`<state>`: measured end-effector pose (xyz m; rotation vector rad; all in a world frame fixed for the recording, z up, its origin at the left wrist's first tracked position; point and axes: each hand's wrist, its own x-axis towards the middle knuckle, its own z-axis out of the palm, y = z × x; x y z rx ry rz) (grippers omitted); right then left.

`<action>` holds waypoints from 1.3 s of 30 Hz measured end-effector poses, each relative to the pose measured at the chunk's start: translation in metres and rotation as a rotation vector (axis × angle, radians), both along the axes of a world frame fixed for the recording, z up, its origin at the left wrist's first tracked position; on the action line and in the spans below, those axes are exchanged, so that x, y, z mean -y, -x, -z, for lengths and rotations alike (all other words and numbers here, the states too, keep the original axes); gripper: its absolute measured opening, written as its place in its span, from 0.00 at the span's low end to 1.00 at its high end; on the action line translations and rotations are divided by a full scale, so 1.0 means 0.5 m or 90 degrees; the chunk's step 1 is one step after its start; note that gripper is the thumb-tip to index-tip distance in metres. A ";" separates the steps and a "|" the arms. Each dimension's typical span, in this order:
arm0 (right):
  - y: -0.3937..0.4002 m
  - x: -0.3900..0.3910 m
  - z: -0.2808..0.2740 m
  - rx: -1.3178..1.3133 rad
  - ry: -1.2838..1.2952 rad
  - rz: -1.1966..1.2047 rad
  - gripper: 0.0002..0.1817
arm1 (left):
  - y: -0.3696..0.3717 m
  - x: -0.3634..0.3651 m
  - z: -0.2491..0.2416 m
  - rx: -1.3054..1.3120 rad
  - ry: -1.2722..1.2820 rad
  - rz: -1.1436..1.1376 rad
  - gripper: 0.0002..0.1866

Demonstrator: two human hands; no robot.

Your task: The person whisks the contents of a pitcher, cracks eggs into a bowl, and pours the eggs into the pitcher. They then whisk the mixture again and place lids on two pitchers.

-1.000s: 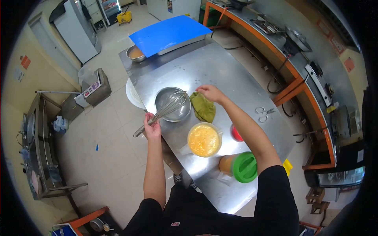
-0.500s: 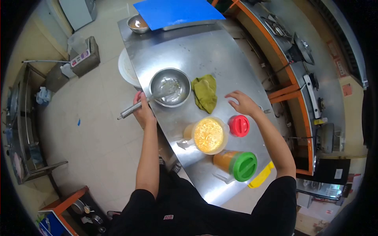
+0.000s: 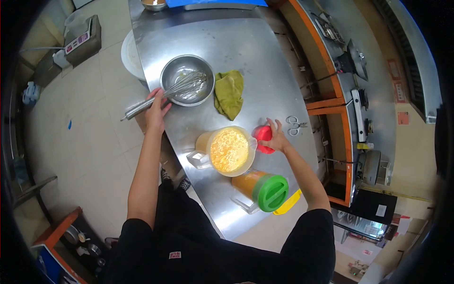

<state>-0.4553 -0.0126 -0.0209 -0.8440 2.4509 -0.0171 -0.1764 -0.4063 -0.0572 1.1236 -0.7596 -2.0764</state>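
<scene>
My left hand [image 3: 156,111] is at the near-left rim of a steel bowl [image 3: 197,101], its fingers closed round the handle of a whisk [image 3: 137,109]. The whisk's wires lie slanted over the bowl, which has wet residue inside. With thumb and fingers round its edge, my right hand [image 3: 275,137] grips a red lid [image 3: 263,138] on the table. Just left of the lid stands an open pitcher [image 3: 203,142] of frothy yellow liquid. Nearer me is a second pitcher [image 3: 247,183] of orange liquid, topped by a green lid [image 3: 273,193].
A green cloth [image 3: 229,94] lies right of the bowl on the steel table [image 3: 246,42]. Scissors [image 3: 294,126] lie near its right edge. A yellow lid [image 3: 287,202] shows beside the green-lidded pitcher. A blue board [image 3: 217,3] is at the far end. Stoves [image 3: 360,111] line the right wall.
My right hand has moved from beside the green cloth down onto the red lid, uncovering the scissors. My left hand has shifted on the whisk handle. The whole view has shifted.
</scene>
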 end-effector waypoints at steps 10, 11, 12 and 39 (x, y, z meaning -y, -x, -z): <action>-0.021 0.042 -0.088 -0.213 0.009 -0.119 0.58 | 0.022 -0.012 0.036 -0.074 -0.004 0.020 0.19; -0.016 0.070 -0.148 -0.191 0.142 -0.096 0.56 | 0.023 -0.011 0.034 -0.082 -0.006 0.008 0.17; -0.023 0.107 -0.225 -0.167 0.272 -0.070 0.55 | 0.025 -0.010 0.028 -0.089 -0.010 -0.001 0.16; -0.445 0.302 -0.349 -0.125 0.207 -0.192 0.52 | -0.064 0.026 0.029 -0.101 -0.054 -0.036 0.13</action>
